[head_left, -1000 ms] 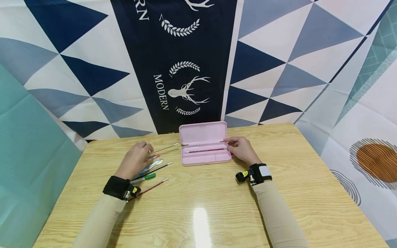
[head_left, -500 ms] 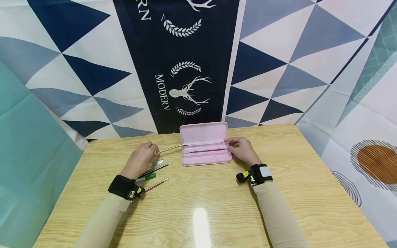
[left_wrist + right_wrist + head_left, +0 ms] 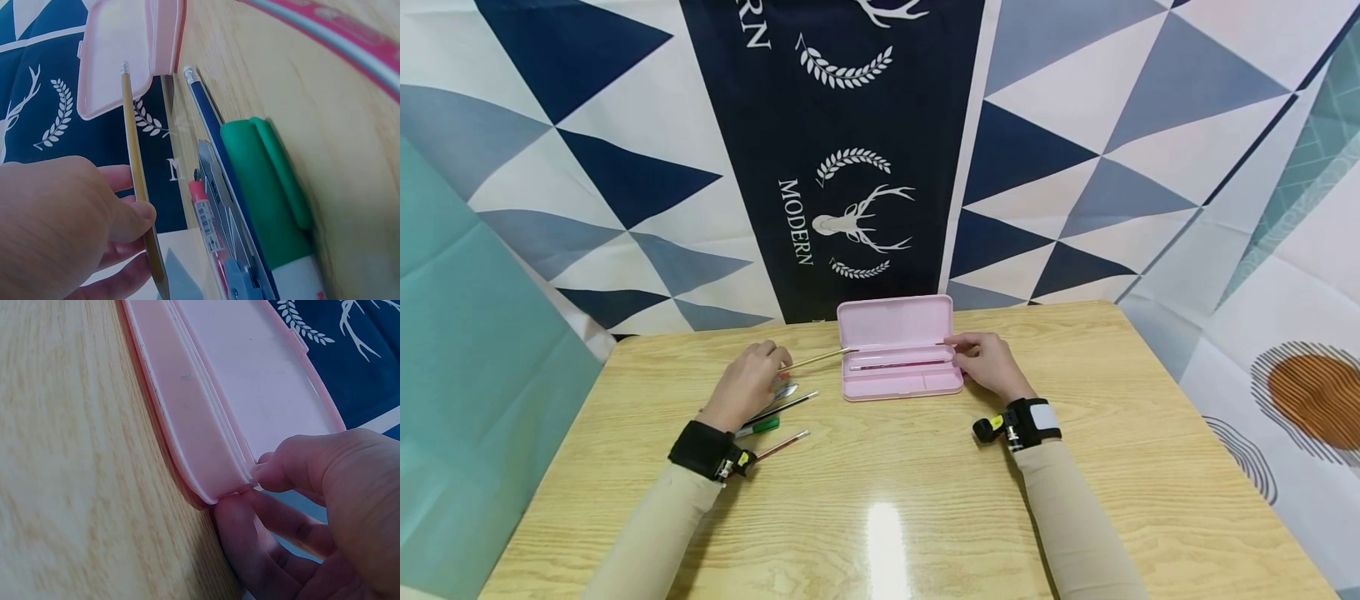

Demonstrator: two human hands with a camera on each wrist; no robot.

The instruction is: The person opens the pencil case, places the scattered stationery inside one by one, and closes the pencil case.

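Observation:
My left hand pinches a yellow pencil between thumb and fingers. Its eraser end reaches over the left end of an open pink pencil case. One reddish pencil lies inside the case, along the back of its tray. At the case's right end, my right hand grips the corner, thumb on the rim and fingers against the outer wall. Under and beside my left hand lie a green-capped marker, a dark blue pencil, a metal compass and a thin pink-tipped item with a barcode label.
A red pencil lies on the wooden table, nearest the front of the loose items. The case's lid leans back near the patterned cloth behind the table. A teal panel stands at the left.
My left hand has moved right with the yellow pencil, bringing its eraser end over the case's left end. My right hand stays on the case.

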